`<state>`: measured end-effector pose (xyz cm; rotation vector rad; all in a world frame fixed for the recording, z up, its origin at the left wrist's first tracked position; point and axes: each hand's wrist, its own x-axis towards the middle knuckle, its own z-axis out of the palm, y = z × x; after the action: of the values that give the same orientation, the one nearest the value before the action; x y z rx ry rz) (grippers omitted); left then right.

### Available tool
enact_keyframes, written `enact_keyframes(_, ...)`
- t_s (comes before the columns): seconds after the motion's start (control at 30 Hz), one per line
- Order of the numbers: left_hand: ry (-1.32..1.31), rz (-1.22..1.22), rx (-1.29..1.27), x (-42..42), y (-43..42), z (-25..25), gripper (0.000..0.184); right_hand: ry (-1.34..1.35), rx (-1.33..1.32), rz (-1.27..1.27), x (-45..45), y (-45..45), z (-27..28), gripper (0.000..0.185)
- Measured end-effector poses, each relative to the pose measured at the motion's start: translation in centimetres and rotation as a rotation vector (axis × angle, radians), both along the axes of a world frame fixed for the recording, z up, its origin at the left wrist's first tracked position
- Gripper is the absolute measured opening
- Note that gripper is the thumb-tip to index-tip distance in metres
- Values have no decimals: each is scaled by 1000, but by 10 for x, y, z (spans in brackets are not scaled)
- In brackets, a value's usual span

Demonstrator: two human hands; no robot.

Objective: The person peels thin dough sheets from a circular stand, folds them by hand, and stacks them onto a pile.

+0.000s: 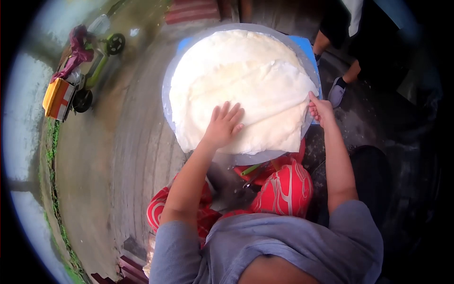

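A large round of pale, thin dough sheets [227, 87] covers most of a round grey tray [166, 102]. The top sheet [269, 90] lies partly over the others, with a long crease running toward its right edge. My left hand [224, 125] rests flat on the dough near the front, fingers spread. At the right rim, my right hand [320, 109] pinches the edge of the top sheet between thumb and fingers. The underside of the sheet there is hidden.
A blue surface [305, 47] shows beneath the tray. Another person's leg and shoe [336, 92] are close by on the right. A green-handled tool [250, 169] lies below the tray's front edge. A scooter [94, 68] with an orange box [57, 99] stands far left.
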<state>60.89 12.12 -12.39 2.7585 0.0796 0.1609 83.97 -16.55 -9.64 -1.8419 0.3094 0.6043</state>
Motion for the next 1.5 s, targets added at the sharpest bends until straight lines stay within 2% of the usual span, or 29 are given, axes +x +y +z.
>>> enact_keyframes(0.07, 46, -102, 211, 15, 8, 2, 52, -27, 19, -32, 7, -2, -3, 32)
enact_keyframes(0.13, 48, -100, 284, 27, 24, 7, 54, -35, 226, -53, 15, -6, -14, 23)
enact_keyframes(0.2, 40, -111, 412, 35, 38, 17, 55, 6, 278, -79, 19, -9, -14, 19)
enact_keyframes(0.23, -48, -108, 399, 40, 45, 19, 52, 44, 333, -98, 18, -10, -12, 16)
enact_keyframes(0.27, 1, -85, 417, 45, 53, 22, 42, 42, 335, -103, 18, -9, -12, 16)
enact_keyframes(0.37, -101, -31, 335, 61, 69, 18, 37, -55, 394, -139, 11, -4, -10, 14)
enact_keyframes(0.43, -2, 123, 23, 75, 76, 15, 34, -53, 442, -150, 7, -3, -8, 15)
enact_keyframes(0.5, 47, 267, -240, 89, 74, 23, 53, -39, 454, -153, 5, -2, -9, 15)
enact_keyframes(0.53, 55, 336, -313, 94, 71, 29, 61, -36, 473, -155, 5, -3, -11, 16)
enact_keyframes(0.57, 71, 345, -279, 99, 74, 24, 68, -42, 468, -144, 4, -3, -13, 16)
enact_keyframes(0.6, 58, 353, -208, 102, 71, 27, 66, -26, 472, -135, 1, -3, -5, 16)
enact_keyframes(0.67, 123, 350, -219, 109, 73, 27, 41, -45, 454, -135, 0, -2, -7, 15)
enact_keyframes(0.7, 54, 352, -224, 111, 72, 24, 28, -42, 454, -133, 1, -1, -8, 15)
enact_keyframes(0.73, 29, 343, -231, 116, 75, 23, 28, -43, 434, -131, 1, -1, -9, 15)
enact_keyframes(0.8, 180, 400, -330, 123, 81, 25, 20, -55, 460, -131, 1, 0, -9, 16)
enact_keyframes(0.83, 129, 389, -301, 124, 80, 28, 14, -62, 455, -121, 5, -1, -7, 16)
enact_keyframes(0.93, -30, 318, -427, 139, 101, 8, 11, -43, 433, -191, -1, 2, -6, 15)
enact_keyframes(0.97, -189, 298, -516, 147, 111, -7, 13, -51, 452, -180, -1, 1, -5, 13)
enact_keyframes(1.0, -133, 460, -436, 141, 105, 26, 17, -99, 530, -175, -2, 2, -11, 11)
enact_keyframes(1.07, -158, 664, -250, 144, 103, 38, 20, -150, 553, -227, -1, 3, -15, 9)
enact_keyframes(1.13, -199, 689, -308, 140, 97, 38, 20, -183, 542, -230, -3, 7, -12, 8)
enact_keyframes(1.23, -322, 417, -70, 112, 63, 27, 30, -67, 539, -199, -6, 14, 4, 13)
enact_keyframes(1.27, -353, 318, 20, 99, 45, 27, 34, -45, 421, -160, -5, 18, 8, 16)
enact_keyframes(1.3, -368, 214, -20, 85, 24, 22, 46, -24, 302, -120, -4, 20, 11, 19)
enact_keyframes(1.33, -381, 109, -63, 69, 2, 18, 58, -10, 301, -122, -2, 21, 12, 19)
enact_keyframes(1.4, -202, 48, -12, 37, -38, 30, 82, -98, 359, 23, 4, 23, 16, 23)
enact_keyframes(1.43, -198, 49, -11, 26, -43, 31, 82, -132, 461, 47, 4, 25, 26, 24)
enact_keyframes(1.47, -101, 155, -5, 15, -46, 31, 88, -128, 461, 49, 2, 24, 40, 24)
enact_keyframes(1.5, -2, 265, 0, 5, -48, 31, 94, -208, 616, 66, -3, 25, 59, 23)
